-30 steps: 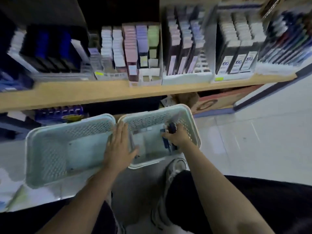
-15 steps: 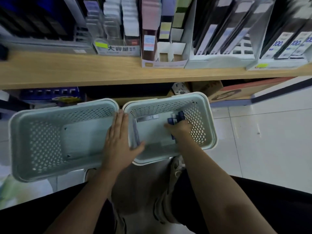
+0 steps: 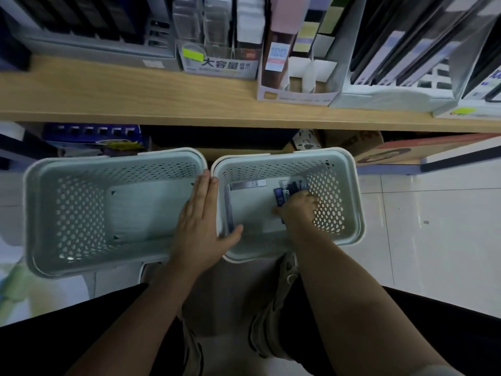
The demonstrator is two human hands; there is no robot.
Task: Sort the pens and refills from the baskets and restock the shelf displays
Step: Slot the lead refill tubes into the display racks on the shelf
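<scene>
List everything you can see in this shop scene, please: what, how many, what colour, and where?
Baskets: two, pale green, side by side on the floor.
Refill packs: a few, dark blue, right basket; count unclear.
HB pack: one, grey, right basket's far side.
Shelf: one, light wood, above the baskets.
Display boxes: several, white and clear, on the shelf.
Floor: white tiles.
Left hand: flat where the baskets meet.
Right hand: gripping the refill packs.
</scene>
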